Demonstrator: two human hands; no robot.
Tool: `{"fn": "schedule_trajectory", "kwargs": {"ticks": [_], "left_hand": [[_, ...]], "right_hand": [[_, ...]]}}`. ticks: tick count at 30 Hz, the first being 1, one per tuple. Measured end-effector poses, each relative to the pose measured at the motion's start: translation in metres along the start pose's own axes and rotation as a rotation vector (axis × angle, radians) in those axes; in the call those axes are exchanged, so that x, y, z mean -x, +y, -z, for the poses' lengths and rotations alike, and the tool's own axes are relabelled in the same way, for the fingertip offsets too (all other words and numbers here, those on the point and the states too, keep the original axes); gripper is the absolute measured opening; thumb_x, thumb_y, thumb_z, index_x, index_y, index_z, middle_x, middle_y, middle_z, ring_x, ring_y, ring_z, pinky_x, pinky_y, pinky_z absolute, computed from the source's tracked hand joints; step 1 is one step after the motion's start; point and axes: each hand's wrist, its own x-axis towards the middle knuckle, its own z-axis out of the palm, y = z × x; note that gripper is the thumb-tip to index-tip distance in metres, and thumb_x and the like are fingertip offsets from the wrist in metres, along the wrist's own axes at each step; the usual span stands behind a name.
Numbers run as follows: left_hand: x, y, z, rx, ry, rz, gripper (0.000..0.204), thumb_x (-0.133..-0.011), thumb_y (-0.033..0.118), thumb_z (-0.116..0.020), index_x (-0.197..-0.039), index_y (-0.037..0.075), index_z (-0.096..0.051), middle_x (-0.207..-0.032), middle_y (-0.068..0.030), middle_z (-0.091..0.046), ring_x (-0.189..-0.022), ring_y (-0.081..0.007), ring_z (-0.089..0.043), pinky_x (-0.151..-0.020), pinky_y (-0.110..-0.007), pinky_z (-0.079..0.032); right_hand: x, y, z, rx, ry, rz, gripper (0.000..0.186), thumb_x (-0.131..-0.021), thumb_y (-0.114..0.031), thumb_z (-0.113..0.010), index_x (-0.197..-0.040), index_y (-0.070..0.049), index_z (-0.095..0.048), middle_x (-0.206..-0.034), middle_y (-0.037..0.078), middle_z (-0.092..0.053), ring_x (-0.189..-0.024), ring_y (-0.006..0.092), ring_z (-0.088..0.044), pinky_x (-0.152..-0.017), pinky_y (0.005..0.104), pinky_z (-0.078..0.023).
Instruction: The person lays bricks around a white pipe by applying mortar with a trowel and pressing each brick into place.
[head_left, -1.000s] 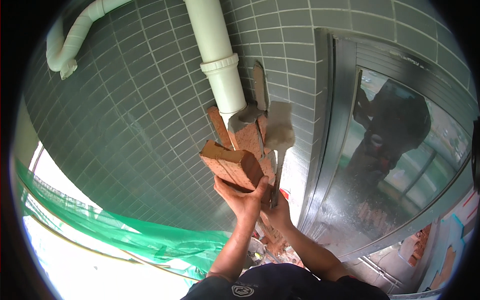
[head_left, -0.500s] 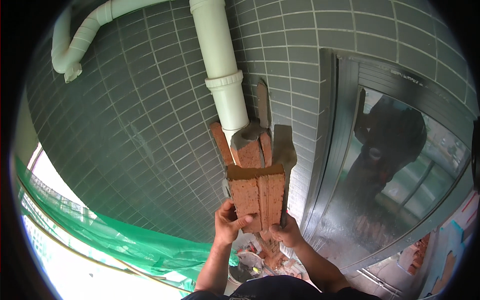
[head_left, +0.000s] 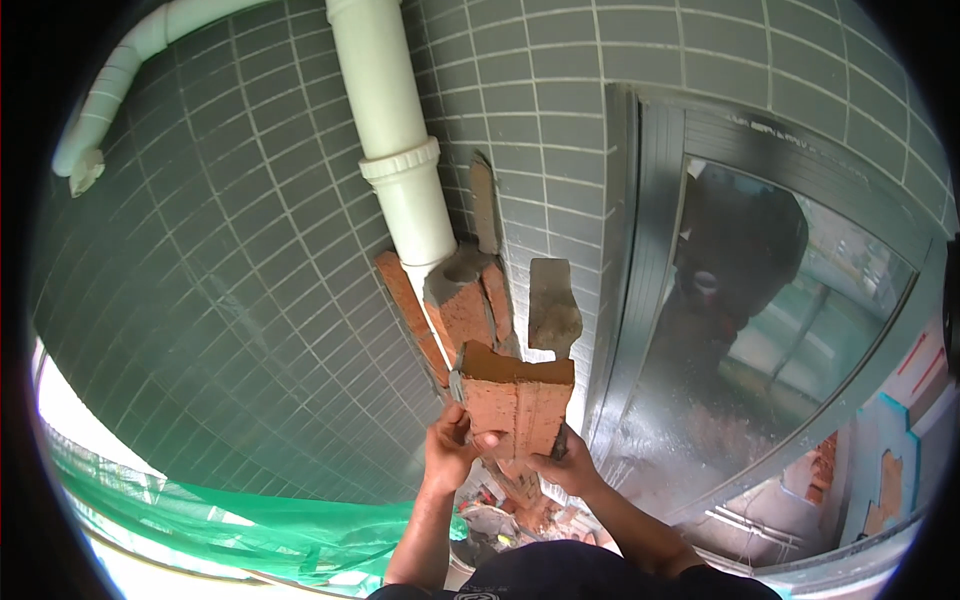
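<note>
A red brick (head_left: pixel 515 405) is gripped between my two hands, its top edge level and grey mortar at its left edge. My left hand (head_left: pixel 450 450) is closed on the brick's lower left side, thumb across the face. My right hand (head_left: pixel 568 462) holds its lower right side, apparently along with a trowel, whose handle is hidden behind the brick. The trowel's grey blade (head_left: pixel 550 303) stands up above it. Just beyond is partly built brickwork (head_left: pixel 455 310) with grey mortar, round the foot of a white vertical pipe (head_left: pixel 385 85).
Dark tiled walls (head_left: pixel 220 250) surround the pipe. A metal-framed glass door (head_left: pixel 760 330) on the right reflects a figure. Green netting (head_left: pixel 250 530) lines the lower left. Below my hands lie rubble (head_left: pixel 540 520) and a bucket (head_left: pixel 470 540). A bent white pipe (head_left: pixel 110 90) hangs upper left.
Over the last second the brick has turned from slanting to level and moved lower, both hands staying on it. The trowel blade now shows lower. The view has shifted somewhat.
</note>
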Motion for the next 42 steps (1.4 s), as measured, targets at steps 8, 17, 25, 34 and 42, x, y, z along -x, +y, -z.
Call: {"fn": "schedule_trajectory", "kwargs": {"ticks": [8, 17, 25, 34, 42], "left_hand": [[0.016, -0.047, -0.049, -0.593, 0.201, -0.193, 0.127, -0.057, 0.02, -0.091, -0.146, -0.003, -0.003, -0.142, -0.0198, -0.03, -0.128, -0.0285, -0.038, -0.105, -0.039, -0.035], [0.02, -0.111, 0.035, -0.143, 0.031, 0.12, 0.059, -0.064, -0.002, -0.08, -0.114, 0.0, -0.049, -0.1, -0.01, -0.063, -0.09, -0.0212, -0.063, -0.079, -0.033, -0.054], [0.034, -0.176, 0.068, -0.301, -0.105, 0.162, 0.099, -0.057, 0.008, -0.085, -0.136, 0.0, -0.026, -0.123, -0.013, -0.044, -0.114, -0.0266, -0.047, -0.097, -0.04, -0.04], [0.063, -0.217, 0.093, -0.919, -0.211, -0.194, 0.118, -0.055, 0.022, -0.087, -0.14, -0.01, -0.012, -0.13, -0.03, -0.034, -0.118, -0.0472, -0.039, -0.103, -0.049, -0.032], [0.085, -0.22, 0.111, -0.985, -0.154, -0.159, 0.12, -0.051, 0.019, -0.087, -0.14, -0.008, -0.012, -0.129, -0.0298, -0.035, -0.116, -0.0472, -0.04, -0.102, -0.05, -0.034]], "right_hand": [[0.017, 0.067, -0.005, 0.332, 0.399, 0.179, 0.053, -0.08, -0.015, -0.073, -0.124, -0.004, -0.046, -0.099, 0.009, -0.063, -0.081, 0.0177, -0.063, -0.071, 0.0329, -0.051], [0.069, 0.043, 0.012, 0.632, 0.273, -0.264, 0.054, -0.072, -0.029, -0.082, -0.11, -0.001, -0.055, -0.064, -0.001, -0.051, -0.056, 0.01, -0.044, -0.053, 0.027, -0.041], [0.11, -0.03, 0.009, 0.977, 0.368, -0.318, 0.027, -0.097, -0.028, -0.051, -0.103, -0.003, -0.06, -0.069, 0.014, -0.062, -0.061, 0.0311, -0.062, -0.057, 0.0367, -0.047], [0.103, -0.046, -0.004, 1.006, 0.14, -0.746, 0.039, -0.098, -0.037, -0.044, -0.099, -0.003, -0.062, -0.08, 0.019, -0.065, -0.075, 0.0388, -0.063, -0.07, 0.0432, -0.049], [0.076, -0.078, -0.023, 0.951, 0.226, -0.462, 0.033, -0.098, -0.033, -0.048, -0.091, -0.002, -0.057, -0.067, 0.016, -0.056, -0.061, 0.0347, -0.056, -0.058, 0.0375, -0.044]]}}
